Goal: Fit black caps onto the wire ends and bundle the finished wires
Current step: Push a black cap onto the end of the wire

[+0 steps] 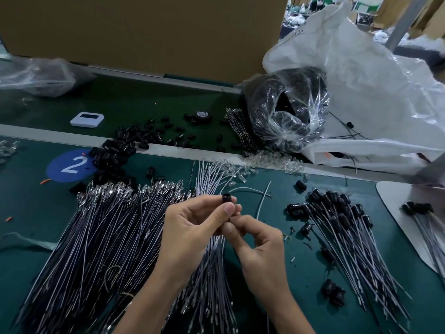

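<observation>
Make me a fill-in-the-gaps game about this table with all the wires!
1. The left hand pinches a small ___ cap.
2. The blue circle on the table shows the number ___.
3. The pile of capped wires lies to the ___ of the right hand.

Missing words: black; 2; right.

A large white numeral "2" is printed on a blue disc [69, 166] stuck to the green table [24, 201] at the left, towards the far side. The disc's right edge is overlapped by a heap of black caps [113, 153]. Small dark marks are seen near the upper fold of the white plastic bag [361, 80] at the far right, but they cannot be read. Faint orange print on the bag's lower flap is likewise illegible.
</observation>
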Demonstrator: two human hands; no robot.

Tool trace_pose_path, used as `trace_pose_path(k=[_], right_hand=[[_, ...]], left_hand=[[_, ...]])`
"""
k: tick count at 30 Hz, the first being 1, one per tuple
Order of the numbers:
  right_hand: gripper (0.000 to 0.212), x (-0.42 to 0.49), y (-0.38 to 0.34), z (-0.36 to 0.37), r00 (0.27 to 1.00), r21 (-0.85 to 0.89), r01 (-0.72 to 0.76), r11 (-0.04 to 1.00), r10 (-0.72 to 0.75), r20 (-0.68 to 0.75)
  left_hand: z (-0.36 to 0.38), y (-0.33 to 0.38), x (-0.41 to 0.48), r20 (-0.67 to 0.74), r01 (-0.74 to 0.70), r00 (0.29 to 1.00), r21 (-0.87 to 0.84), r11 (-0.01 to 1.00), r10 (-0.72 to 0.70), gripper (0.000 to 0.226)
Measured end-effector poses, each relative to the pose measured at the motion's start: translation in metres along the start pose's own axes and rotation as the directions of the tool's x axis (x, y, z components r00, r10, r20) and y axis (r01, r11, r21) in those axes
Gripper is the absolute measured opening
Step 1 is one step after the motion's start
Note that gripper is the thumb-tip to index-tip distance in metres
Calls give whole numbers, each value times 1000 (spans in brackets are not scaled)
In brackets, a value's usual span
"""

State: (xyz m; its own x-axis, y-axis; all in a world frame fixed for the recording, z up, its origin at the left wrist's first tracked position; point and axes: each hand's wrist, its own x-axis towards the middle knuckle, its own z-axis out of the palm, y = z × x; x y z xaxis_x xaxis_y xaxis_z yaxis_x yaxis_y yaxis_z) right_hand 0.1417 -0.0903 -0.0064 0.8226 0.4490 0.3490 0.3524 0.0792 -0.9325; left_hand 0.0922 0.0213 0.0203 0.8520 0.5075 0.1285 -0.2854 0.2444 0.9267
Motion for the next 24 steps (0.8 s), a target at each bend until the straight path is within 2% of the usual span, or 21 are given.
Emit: trace_pose_path(k=[3,9,16,20,24], right_hand=[[12,-1,2,-2,998,8,-2,1000,3,-59],[15,0,3,-4,994,-18,3,1000,-5,-107],[11,4,0,-6,999,52,-32,998,32,4],[17,3,1,-6,999,58,-36,998,37,-10],[17,2,1,-6,999,54,-25,998,27,-34]], left_hand=[[4,-4,-1,-3,18,1000,-30,999,-18,25],[7,-5,-1,9,-4,1000,21,1000,4,17],[8,-4,-2,-35,-14,999,-32,999,13,18],[8,-3,-3,-14,-15,1000,31,999,15,23],[7,-2,-4,13,-28,1000,81,996,27,17]])
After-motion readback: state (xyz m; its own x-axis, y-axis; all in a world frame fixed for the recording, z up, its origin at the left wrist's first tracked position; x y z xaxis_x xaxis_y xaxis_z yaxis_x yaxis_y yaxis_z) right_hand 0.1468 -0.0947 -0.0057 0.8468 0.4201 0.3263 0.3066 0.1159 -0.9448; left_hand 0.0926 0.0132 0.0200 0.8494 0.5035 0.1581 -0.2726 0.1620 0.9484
